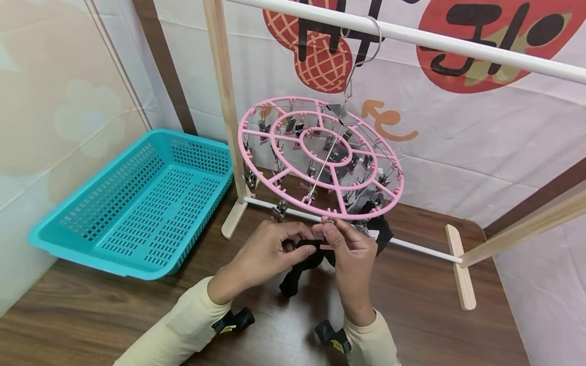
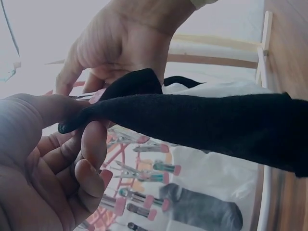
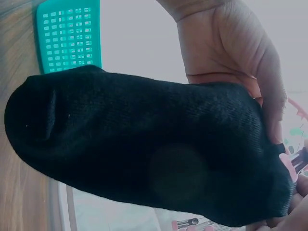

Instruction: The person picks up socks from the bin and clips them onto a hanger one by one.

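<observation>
A black sock [image 3: 134, 139] hangs between the two hands, just under the front rim of a round pink clip hanger [image 1: 338, 192]. My left hand [image 1: 270, 249] pinches the sock's opening edge between thumb and fingers; its toe end dangles free. At the hanger's rim my right hand [image 1: 354, 254] holds a metal clip with pink tips [image 3: 288, 168] between thumb and fingers. The clip's tips are right at the sock's edge in the right wrist view. Whether they bite on the fabric I cannot tell.
Many metal clips hang from the rings. A grey sock [image 2: 202, 207] and another black sock [image 1: 382, 231] hang toward the hanger's far right side. The hanger's hook sits over a white rail [image 1: 421, 34] on wooden posts [image 1: 224, 91]. A turquoise basket [image 1: 98, 262] stands at left.
</observation>
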### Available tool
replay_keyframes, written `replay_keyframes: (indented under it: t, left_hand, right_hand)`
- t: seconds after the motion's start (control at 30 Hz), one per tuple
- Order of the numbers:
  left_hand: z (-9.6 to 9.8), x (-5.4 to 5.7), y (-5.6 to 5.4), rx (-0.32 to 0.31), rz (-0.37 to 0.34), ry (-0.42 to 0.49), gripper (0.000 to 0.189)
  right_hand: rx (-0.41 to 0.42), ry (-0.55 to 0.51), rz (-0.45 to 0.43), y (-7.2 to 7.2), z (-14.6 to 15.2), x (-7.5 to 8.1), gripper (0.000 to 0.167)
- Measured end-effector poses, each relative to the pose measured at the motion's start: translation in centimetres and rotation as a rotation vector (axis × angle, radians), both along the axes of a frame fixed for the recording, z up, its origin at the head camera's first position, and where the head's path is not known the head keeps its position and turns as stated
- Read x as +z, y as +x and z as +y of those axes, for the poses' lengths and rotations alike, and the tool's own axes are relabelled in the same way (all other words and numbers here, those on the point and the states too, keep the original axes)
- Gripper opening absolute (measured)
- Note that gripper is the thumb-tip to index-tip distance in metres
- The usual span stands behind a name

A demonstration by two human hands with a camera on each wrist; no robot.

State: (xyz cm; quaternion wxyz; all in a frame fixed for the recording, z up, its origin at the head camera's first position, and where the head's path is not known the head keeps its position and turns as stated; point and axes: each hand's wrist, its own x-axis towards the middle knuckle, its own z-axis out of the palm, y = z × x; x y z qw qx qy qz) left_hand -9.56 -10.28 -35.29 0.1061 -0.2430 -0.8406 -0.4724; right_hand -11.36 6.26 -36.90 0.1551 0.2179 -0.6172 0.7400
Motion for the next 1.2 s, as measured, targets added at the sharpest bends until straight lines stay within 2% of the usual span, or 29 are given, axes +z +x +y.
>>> replay_keyframes:
  t: [0.47,0.8,0.97,1.2]
  left_hand:
    - [-0.7,-0.4,-0.4,0.004,0.009,0.029,0.009]
    - [-0.5,0.1,-1.2,-0.002,0.013,-0.04,0.01]
    - [-0.5,0.1,-1.1,-0.015,0.0,-0.028,0.01]
    - [-1.0,-0.7,-0.6,0.004,0.014,-0.02,0.011]
  right_hand:
    - [0.041,0.012,-0.019,-0.2,-0.2,0.0,0.02]
    - [0.023,-0.008,-0.004,-0.4,0.3,0.0,0.019]
    - [0.034,0.0,-0.02,-0.4,0.3,0.2,0.019]
    - [0.051,0.04,-0.08,-0.2,0.3,0.2,0.019]
